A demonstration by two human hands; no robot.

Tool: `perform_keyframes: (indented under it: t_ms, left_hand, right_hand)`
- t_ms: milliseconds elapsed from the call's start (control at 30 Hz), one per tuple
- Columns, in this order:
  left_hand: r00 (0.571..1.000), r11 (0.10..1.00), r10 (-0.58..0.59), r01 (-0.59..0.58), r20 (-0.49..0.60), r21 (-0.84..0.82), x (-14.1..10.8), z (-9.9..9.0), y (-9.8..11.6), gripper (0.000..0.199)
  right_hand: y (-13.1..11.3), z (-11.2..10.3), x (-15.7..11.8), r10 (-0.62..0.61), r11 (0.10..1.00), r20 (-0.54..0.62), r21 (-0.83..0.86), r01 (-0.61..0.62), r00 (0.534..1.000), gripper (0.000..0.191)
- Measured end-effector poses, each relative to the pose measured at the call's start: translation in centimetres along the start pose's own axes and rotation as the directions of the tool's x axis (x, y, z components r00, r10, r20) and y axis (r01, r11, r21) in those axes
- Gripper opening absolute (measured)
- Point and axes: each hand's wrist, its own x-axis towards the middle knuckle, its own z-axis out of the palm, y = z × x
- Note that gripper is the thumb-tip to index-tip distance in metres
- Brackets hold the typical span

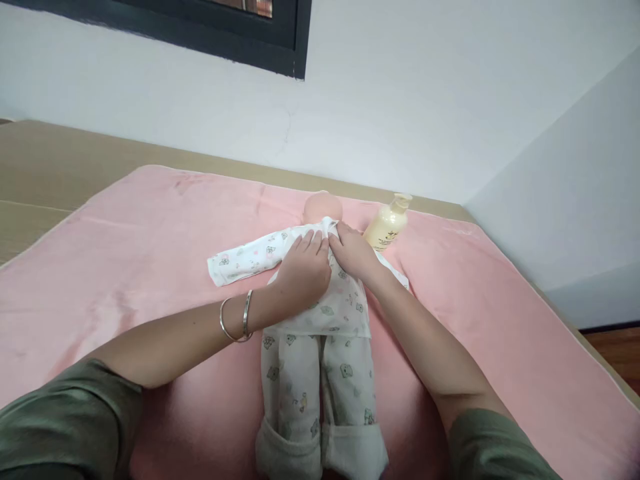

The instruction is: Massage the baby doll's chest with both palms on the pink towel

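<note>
Working at the collar (326, 225), we rest our left hand (305, 267) on the printed top (345, 303), its fingers stretched out; whether our right hand (353, 252) pinches cloth, we cannot tell. The doll (323, 206) lies on the pink blanket (170, 213), a pump bottle (387, 223) near its head. Top and trousers (347, 387) seem already on and laid out straight; only the collar looks left to settle

White wall (400, 100), dark window frame (270, 52) upper left, brown floor (617, 353) right.
</note>
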Motion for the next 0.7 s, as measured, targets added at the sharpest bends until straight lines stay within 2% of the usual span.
perform_keyframes:
  t_ms: [100, 200, 267, 333, 433, 533, 633, 700]
  left_hand:
    - [0.999, 0.996, -0.027, 0.029, 0.019, -0.082, 0.5, -0.1, -0.6, 0.038]
    - [0.984, 0.975, -0.153, 0.166, 0.097, -0.149, 2.2, -0.5, -2.5, 0.035]
    - [0.957, 0.950, -0.242, 0.267, 0.159, -0.162, 3.1, -0.6, -3.5, 0.032]
    - [0.945, 0.941, -0.273, 0.301, 0.178, -0.155, 3.4, -0.6, -3.9, 0.031]
    - [0.972, 0.969, -0.221, 0.228, 0.079, -0.094, 2.7, -0.2, -3.2, 0.031]
    - [0.992, 0.991, -0.126, 0.126, -0.012, -0.044, 1.1, 0.4, -1.7, 0.037]
    - [0.998, 0.997, -0.059, 0.058, -0.029, -0.043, -0.1, 0.7, -0.4, 0.045]
    - [0.998, 0.996, -0.060, 0.058, -0.026, -0.062, -0.1, 0.6, -0.2, 0.048]
  right_hand:
    - [-1.0, 0.1, -1.1, -0.049, 0.990, -0.025, -0.135, 0.045, 0.998, 0.045]
    - [-2.2, 0.6, -2.9, -0.124, 0.964, -0.043, -0.244, 0.110, 0.991, 0.052]
    - [-2.7, 0.9, -3.6, -0.160, 0.957, -0.068, -0.255, 0.138, 0.985, 0.055]
    - [-2.7, 1.3, -3.6, -0.183, 0.962, -0.095, -0.221, 0.159, 0.978, 0.057]
    - [-1.9, 1.5, -2.6, -0.165, 0.982, -0.116, -0.113, 0.152, 0.980, 0.058]
    - [-0.8, 1.1, -1.1, -0.095, 0.995, -0.091, 0.010, 0.096, 0.991, 0.055]
    - [0.0, 0.7, -0.2, -0.064, 0.995, -0.070, 0.078, 0.069, 0.996, 0.051]
    - [0.0, 0.7, -0.2, -0.074, 0.995, -0.081, 0.062, 0.079, 0.994, 0.049]
